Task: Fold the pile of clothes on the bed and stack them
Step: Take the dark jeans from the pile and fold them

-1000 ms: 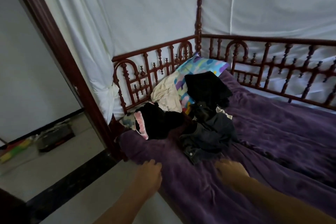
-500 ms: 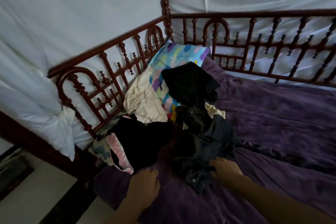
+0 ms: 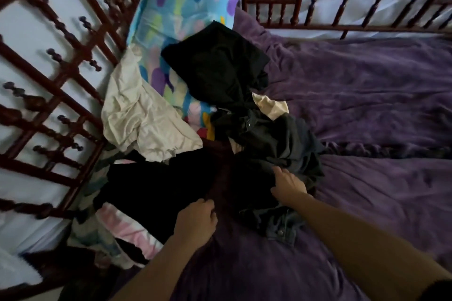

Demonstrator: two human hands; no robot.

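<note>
A loose pile of clothes lies at the bed's left end: a cream garment (image 3: 144, 120), a black garment (image 3: 217, 66) on the pillow, a dark grey denim piece (image 3: 283, 144), a dark maroon garment (image 3: 220, 178) and a black piece with a pink-and-white edge (image 3: 151, 188). My left hand (image 3: 195, 222) has its fingers curled on the near edge of the maroon garment. My right hand (image 3: 288, 184) reaches into the denim piece, fingers spread and touching the cloth; its fingertips are partly hidden in the folds.
A purple blanket (image 3: 367, 178) covers the bed. A colourful pillow (image 3: 176, 14) leans in the far left corner. A red-brown wooden rail (image 3: 63, 95) runs along the left and far sides, with white netting behind it.
The view has moved closer and lower over the pile. Both hands have gone forward from the blanket's near edge into the clothes, the left one onto the maroon garment, the right one into the denim.
</note>
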